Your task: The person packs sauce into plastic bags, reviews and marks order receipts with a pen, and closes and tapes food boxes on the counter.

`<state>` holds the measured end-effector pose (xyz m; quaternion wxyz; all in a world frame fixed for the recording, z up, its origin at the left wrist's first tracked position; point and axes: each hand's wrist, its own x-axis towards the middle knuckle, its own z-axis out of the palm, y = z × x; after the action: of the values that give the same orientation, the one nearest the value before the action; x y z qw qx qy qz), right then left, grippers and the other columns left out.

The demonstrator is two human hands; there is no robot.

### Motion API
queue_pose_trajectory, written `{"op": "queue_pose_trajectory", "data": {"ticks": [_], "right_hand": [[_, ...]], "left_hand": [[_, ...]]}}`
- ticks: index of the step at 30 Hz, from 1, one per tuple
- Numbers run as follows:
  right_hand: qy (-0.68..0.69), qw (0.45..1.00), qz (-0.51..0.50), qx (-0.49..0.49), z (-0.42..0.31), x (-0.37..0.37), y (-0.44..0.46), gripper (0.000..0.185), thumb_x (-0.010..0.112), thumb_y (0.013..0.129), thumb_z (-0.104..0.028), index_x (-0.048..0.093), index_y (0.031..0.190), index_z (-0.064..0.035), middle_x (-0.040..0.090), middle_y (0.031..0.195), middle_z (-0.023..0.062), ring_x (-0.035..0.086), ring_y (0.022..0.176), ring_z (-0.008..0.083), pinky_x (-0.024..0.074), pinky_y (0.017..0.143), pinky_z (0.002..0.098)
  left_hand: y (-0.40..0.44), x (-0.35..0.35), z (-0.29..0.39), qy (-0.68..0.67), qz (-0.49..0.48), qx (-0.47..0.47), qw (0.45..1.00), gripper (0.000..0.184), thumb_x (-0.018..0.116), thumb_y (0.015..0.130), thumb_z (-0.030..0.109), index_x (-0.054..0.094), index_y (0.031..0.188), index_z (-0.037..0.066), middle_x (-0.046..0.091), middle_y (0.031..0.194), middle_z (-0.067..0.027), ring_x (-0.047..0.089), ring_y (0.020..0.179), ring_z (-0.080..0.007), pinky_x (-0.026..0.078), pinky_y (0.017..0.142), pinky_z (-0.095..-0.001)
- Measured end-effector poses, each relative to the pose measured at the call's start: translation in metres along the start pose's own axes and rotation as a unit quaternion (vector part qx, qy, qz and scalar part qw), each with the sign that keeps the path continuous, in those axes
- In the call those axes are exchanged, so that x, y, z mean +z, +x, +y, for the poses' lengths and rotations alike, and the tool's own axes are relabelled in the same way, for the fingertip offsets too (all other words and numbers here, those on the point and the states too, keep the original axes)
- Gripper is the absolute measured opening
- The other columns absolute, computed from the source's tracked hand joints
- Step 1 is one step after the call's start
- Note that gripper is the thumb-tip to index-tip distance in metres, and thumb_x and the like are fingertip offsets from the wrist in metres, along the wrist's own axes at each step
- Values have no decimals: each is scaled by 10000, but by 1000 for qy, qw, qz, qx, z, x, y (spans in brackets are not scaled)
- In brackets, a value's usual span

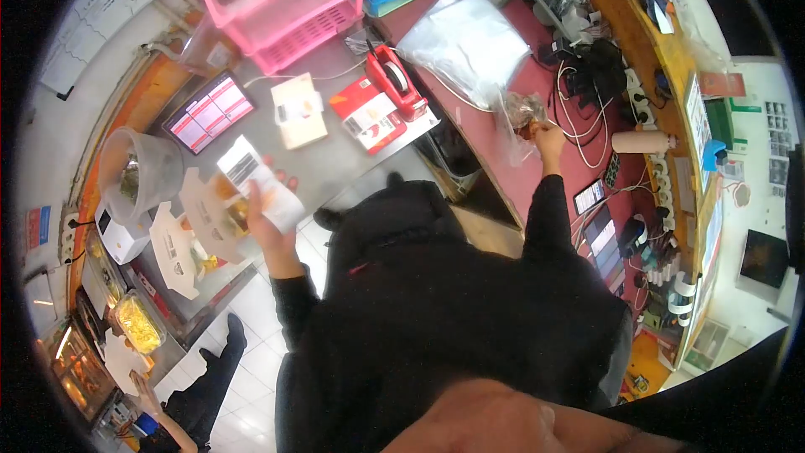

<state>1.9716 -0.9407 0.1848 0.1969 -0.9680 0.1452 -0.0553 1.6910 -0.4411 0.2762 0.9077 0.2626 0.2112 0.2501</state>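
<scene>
My left hand is closed around a printed white paper slip, which curls down over the fingers. Just left of it stands an open cardboard food box, and a second open box sits beside that one. Across the red desk, my right hand pinches at a clear plastic bag with something brownish inside. Its fingertips are partly hidden, so the exact grip is hard to see. Large clear plastic sheets or bags lie above that hand.
A tablet, a red tape dispenser and a pink basket occupy the grey counter. Tangled cables and a phone lie on the red desk. At lower left, another person's hand touches a box.
</scene>
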Motion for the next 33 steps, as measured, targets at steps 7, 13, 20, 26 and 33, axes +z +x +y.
{"op": "queue_pose_trajectory", "data": {"ticks": [7,13,20,26,33], "right_hand": [[257,936,238,-15,-18,-3,-12,207,551,911,-170,641,964,8,661,809,125,633,695,234,503,653,361],[626,754,-192,-53,-155,-22,-56,182,529,964,-196,573,1071,-55,607,939,36,589,783,120,489,699,251],[618,575,-521,-122,-363,-22,-201,159,478,983,-170,544,1073,-57,608,969,21,589,836,99,481,763,249],[506,491,-686,-179,-419,-8,-279,144,529,965,-178,568,1042,-63,591,891,-9,556,777,54,459,690,211],[519,621,-572,-136,-384,-10,-307,646,674,840,-49,337,1386,-131,614,966,57,608,895,142,526,743,292]], "left_hand": [[1,-14,34,20,24,27,999,402,465,975,279,452,1295,36,584,1171,-113,583,895,-178,488,830,-382],[-5,-44,62,29,9,54,998,391,521,949,233,478,1268,10,615,1103,-102,604,854,-170,500,766,-325],[-12,-37,89,189,43,96,976,375,700,838,162,578,1164,22,666,997,-75,610,868,-124,478,734,-260],[-2,-34,108,354,-61,93,929,427,756,781,136,583,1149,6,667,997,-59,613,895,-108,476,750,-239],[-3,-28,56,394,42,181,900,418,762,781,129,556,1111,-25,662,933,-75,620,818,-117,507,719,-255]]}}
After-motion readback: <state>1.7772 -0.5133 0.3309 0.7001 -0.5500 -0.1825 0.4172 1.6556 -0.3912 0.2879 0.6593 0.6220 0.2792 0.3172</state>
